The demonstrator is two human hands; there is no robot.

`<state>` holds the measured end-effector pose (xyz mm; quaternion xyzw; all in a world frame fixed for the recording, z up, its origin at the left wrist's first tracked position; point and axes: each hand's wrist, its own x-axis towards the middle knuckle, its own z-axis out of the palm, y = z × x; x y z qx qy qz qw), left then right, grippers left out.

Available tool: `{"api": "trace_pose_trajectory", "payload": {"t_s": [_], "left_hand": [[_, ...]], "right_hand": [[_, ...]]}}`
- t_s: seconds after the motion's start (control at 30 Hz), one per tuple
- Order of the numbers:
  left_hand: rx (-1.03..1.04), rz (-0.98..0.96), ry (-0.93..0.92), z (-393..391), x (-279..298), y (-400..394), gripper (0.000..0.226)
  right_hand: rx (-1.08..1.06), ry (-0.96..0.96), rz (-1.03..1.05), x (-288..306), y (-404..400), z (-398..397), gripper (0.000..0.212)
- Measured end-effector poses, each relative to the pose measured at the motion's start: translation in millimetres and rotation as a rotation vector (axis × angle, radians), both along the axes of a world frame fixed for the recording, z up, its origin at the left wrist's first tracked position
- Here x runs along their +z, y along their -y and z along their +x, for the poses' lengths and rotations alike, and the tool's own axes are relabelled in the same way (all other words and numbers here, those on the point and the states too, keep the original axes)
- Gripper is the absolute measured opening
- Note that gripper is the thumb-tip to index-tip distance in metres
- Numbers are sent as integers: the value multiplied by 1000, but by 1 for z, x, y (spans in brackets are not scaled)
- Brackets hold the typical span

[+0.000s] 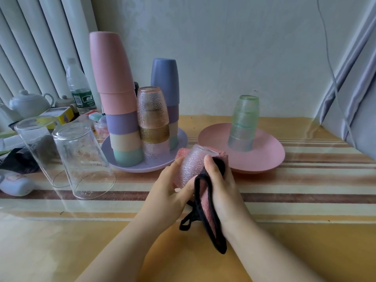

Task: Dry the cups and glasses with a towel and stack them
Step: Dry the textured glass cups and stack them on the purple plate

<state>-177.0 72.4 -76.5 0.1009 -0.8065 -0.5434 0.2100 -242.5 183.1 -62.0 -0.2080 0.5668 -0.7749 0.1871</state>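
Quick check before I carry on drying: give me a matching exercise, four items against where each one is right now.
Things:
1. pebbled pink glass
2. green glass stack
3. tall pastel cup stack
4. two clear glasses

Places:
A. on the pink plate
B. upside down on the table, left of both plates
C. in both hands, wrapped in the pink towel
D. on the lilac plate

Pairs: 1-C, 2-A, 3-D, 4-B

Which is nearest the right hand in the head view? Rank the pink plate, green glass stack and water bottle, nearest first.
From the right hand:
1. Pink plate, just beyond it, to the right.
2. Green glass stack, standing on that plate, farther back.
3. Water bottle, far left, by the wall.
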Motion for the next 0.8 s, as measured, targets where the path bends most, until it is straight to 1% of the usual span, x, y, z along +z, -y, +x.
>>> {"api": "trace_pose_trajectory", "payload": {"t_s": [0.07, 0.1, 0.13, 0.17, 0.2, 0.23, 0.3, 0.33, 0.37, 0.43, 0.47, 0.5, 0.53, 0.57, 0.6, 0.67, 0.7, 0.77, 0.8], "left_hand": [[-61, 32, 5, 1, 2, 0, 72], [-93, 83, 8, 3, 4, -1, 68], [-110, 143, 26, 4, 5, -1, 70], [-128, 193, 46, 5, 6, -2, 72], [-154, 236, 59, 6, 6, -2, 70], [-191, 292, 61, 7, 7, -3, 63], [-240, 422, 67, 7, 9, -6, 54], [-243, 480, 72, 8, 12, -7, 52], [-244, 540, 66, 7, 12, -6, 50], [-269, 628, 48, 6, 14, -6, 49], [-257, 666, 53, 4, 14, -5, 51], [-223, 695, 53, 3, 14, -5, 54], [-169, 711, 47, 1, 14, -4, 57], [-94, 688, 30, 0, 14, -5, 54], [-9, 604, -5, -1, 12, -4, 45], [167, 333, -67, -2, 7, -4, 24], [217, 212, -100, -2, 3, -2, 20], [258, 63, -133, 0, 1, -1, 25], [264, 28, -124, 0, 2, -2, 26]], "right_hand": [[-27, 0, 26, 2, -4, -6, 45], [-35, 7, 48, 5, -6, -9, 49], [-27, -1, 59, 7, -7, -13, 57], [7, 39, 76, 10, -8, -15, 69], [52, 97, 85, 10, -10, -17, 78], [91, 130, 87, 12, -14, -17, 73], [99, 169, 85, 13, -16, -19, 33], [96, 201, 65, 15, -17, -20, 26], [148, 254, 18, 18, -19, -16, 33], [269, 407, -62, 22, -16, -9, 68], [269, 453, -81, 20, -11, -8, 78], [214, 444, -77, 15, -6, -10, 80], [131, 380, -29, 12, -3, -11, 77], [53, 293, 15, 9, -2, -13, 70], [-6, 219, 44, 7, -2, -15, 61], [-115, 134, 63, 5, -4, -18, 37], [-150, 96, 62, 6, -6, -17, 31], [-173, 48, 70, 8, -6, -15, 32], [-181, 42, 71, 6, -5, -16, 32]]}}
